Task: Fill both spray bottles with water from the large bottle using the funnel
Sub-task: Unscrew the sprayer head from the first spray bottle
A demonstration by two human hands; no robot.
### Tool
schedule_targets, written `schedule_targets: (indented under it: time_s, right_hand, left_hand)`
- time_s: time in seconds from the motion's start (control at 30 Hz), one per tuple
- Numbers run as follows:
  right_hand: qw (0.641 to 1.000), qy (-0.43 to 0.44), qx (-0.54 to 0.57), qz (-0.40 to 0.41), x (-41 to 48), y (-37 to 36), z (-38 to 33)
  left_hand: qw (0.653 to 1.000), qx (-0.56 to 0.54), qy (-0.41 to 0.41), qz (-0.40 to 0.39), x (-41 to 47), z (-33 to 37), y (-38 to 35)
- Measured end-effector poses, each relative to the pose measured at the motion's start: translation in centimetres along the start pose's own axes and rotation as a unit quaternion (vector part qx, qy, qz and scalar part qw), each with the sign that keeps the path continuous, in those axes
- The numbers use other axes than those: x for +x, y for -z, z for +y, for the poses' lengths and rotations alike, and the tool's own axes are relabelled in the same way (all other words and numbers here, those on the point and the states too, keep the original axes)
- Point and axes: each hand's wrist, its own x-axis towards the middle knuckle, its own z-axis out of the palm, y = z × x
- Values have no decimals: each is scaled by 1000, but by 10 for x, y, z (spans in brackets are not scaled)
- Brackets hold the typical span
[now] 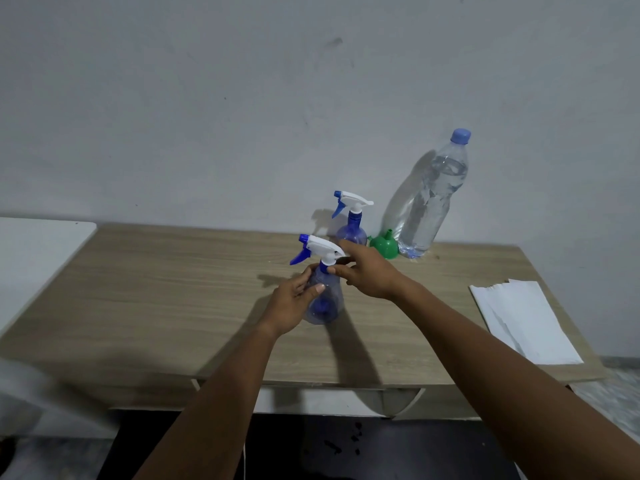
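Clear blue-tinted spray bottle (323, 299), white-and-blue trigger head, stands upright.

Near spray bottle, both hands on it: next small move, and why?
Probably twist the trigger head off. The left hand grips the near spray bottle body while the right hand pinches at its blue collar, and the head is on, blocking the neck. The green funnel and capped large bottle wait untouched behind.
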Motion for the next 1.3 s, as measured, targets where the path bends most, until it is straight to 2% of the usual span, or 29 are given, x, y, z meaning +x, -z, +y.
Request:
schedule_targets:
  time_s: [0.23, 0.33, 0.5, 0.93, 1.17, 1.3]
  right_hand:
    - [1000, 11, -12, -10, -6, 3, 2]
    - [1000, 3, -3, 8, -7, 1, -2]
    - [998, 24, -51, 34, 0, -3, -6]
    - [998, 21, -46, -28, -8, 9, -4]
    - [998, 13, -63, 9, -3, 4, -14]
    - [999, 4, -39, -2, -3, 5, -12]
  left_hand:
    - [1000, 1, -5, -3, -2, 2, 0]
    - [1000, -2, 2, -3, 0, 0, 0]
    - [1000, 2, 7, -1, 2, -1, 2]
    - [1000, 0, -3, -1, 1, -2, 1]
    - [1000, 0, 3, -5, -1, 1, 2]
    - [1000, 3, 10, -2, -3, 3, 3]
